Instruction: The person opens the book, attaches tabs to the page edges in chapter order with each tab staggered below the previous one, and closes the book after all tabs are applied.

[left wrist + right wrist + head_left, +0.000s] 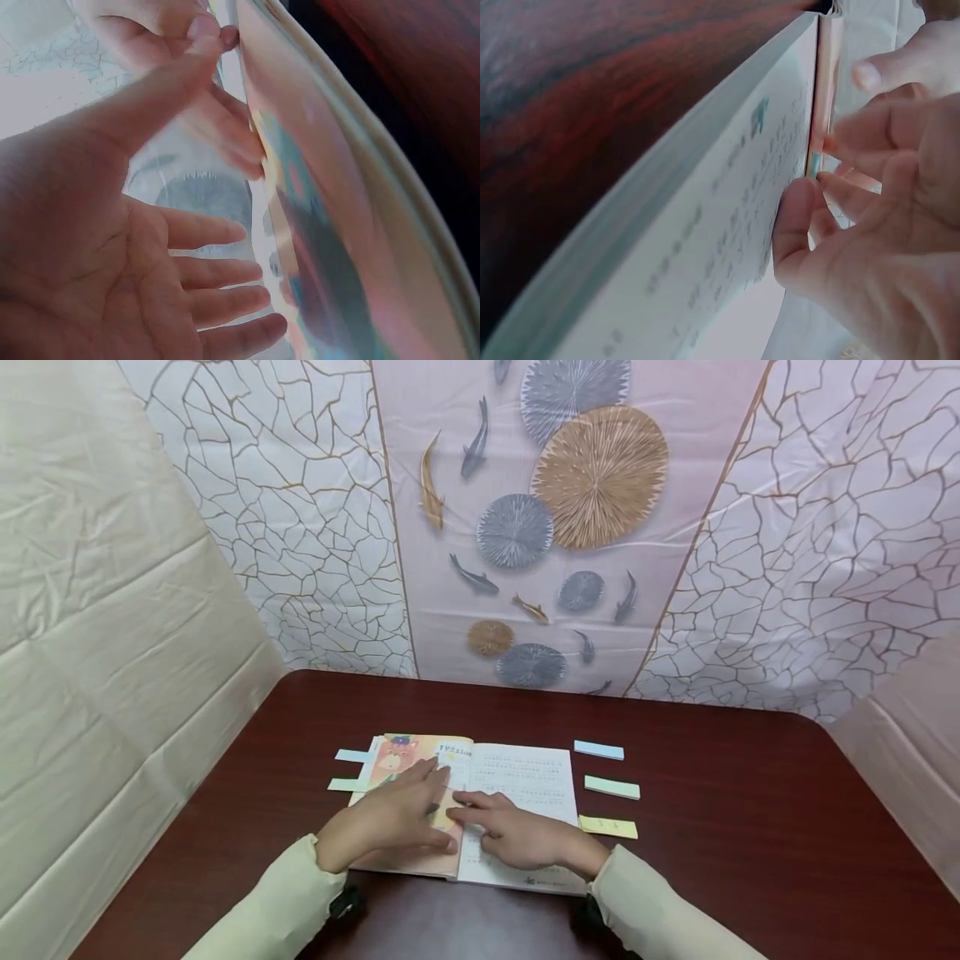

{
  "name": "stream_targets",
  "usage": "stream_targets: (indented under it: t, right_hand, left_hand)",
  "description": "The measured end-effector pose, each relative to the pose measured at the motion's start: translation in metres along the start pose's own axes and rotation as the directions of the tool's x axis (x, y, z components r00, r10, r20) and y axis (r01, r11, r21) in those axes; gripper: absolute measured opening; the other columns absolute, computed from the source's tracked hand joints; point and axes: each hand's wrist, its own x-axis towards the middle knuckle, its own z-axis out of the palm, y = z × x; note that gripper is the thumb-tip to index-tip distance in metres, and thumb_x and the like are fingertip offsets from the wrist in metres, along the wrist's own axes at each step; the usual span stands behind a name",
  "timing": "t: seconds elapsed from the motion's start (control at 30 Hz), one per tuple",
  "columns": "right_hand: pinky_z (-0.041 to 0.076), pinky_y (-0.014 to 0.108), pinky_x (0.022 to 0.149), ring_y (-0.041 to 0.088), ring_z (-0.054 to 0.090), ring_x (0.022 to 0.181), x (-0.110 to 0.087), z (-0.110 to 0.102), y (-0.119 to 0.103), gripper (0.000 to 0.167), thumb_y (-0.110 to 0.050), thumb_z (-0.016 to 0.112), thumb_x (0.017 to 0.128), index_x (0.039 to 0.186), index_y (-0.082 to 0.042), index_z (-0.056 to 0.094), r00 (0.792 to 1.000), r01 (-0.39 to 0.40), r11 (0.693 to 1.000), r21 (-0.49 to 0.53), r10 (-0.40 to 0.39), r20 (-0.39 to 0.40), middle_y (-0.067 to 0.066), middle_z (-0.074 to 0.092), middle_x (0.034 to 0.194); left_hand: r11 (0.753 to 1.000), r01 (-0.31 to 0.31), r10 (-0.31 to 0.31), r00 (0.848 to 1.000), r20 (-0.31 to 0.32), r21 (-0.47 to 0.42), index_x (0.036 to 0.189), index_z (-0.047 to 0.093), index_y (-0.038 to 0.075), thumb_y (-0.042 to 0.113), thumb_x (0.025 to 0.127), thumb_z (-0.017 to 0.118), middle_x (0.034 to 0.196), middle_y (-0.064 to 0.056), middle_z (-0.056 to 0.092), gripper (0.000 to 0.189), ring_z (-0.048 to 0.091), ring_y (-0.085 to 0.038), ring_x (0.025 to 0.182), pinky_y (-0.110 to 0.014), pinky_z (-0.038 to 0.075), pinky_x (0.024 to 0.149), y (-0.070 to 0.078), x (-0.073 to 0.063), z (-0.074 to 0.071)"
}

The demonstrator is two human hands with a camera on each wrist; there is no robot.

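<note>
An open book (517,764) lies on the table, with a colourful illustrated left page (408,860) and a right page of printed text. My left hand (393,814) is spread over the illustrated page, its fingers straight and apart. In the left wrist view the palm of that hand (112,277) shows nothing held. My right hand (517,835) reaches across the text page, its extended fingers touching near the book's centre fold. The right wrist view has the thumb (795,221) against the text page. Both hands hide part of the pages.
Blue (352,756) and green (345,785) paper tabs stick out past the book's left edge. To its right are strips of blue (598,750), green (612,787) and yellow (609,827) sticky notes. Patterned cloth (337,527) hangs behind the dark red table (720,777).
</note>
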Motion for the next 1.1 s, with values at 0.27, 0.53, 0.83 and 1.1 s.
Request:
stream_targets:
  t: [0.27,0.53,0.83,1.1]
  right_hand:
    - [0.026,0.058,0.125,0.032,0.018,0.161,-0.001,-0.006,-0.006,0.054,-0.020,0.051,0.111,0.163,-0.011,0.041,0.993,-0.094,0.990,0.107,0.086,0.081,0.009,0.021,0.175]
    - [0.034,0.061,0.120,0.039,0.039,0.152,-0.014,-0.026,-0.004,0.060,-0.019,0.068,0.104,0.158,-0.003,0.046,0.973,-0.170,0.981,0.094,0.182,-0.144,0.020,0.044,0.162]
    - [0.034,0.066,0.117,0.053,0.036,0.148,-0.026,-0.052,0.023,0.081,-0.031,0.084,0.092,0.155,0.004,0.046,0.822,-0.535,0.836,-0.120,0.484,-0.301,0.028,0.044,0.158]
    - [0.025,0.072,0.118,0.054,0.025,0.154,-0.033,-0.048,0.042,0.099,-0.041,0.086,0.089,0.161,0.004,0.035,0.772,-0.625,0.767,-0.149,0.578,-0.264,0.029,0.031,0.167]
  left_hand:
    - [0.997,0.081,-0.082,0.993,0.089,0.012,0.161,0.044,0.008,0.043,0.082,0.091,0.170,-0.015,0.034,0.098,0.033,-0.029,0.157,-0.051,0.035,0.122,0.006,0.009,0.000]
    - [0.994,0.107,-0.110,0.986,0.122,0.030,0.162,0.042,0.010,0.043,0.084,0.090,0.171,-0.013,0.032,0.098,0.030,-0.029,0.158,-0.053,0.033,0.123,0.010,0.012,0.002]
    - [0.994,0.097,-0.103,0.988,0.113,0.060,0.161,0.043,0.006,0.040,0.084,0.091,0.170,-0.017,0.033,0.097,0.030,-0.031,0.158,-0.052,0.033,0.123,0.012,0.011,0.003]
    - [0.995,0.070,-0.077,0.991,0.106,0.068,0.160,0.044,0.005,0.041,0.082,0.091,0.169,-0.018,0.034,0.098,0.031,-0.030,0.158,-0.050,0.036,0.122,0.012,0.014,0.003]
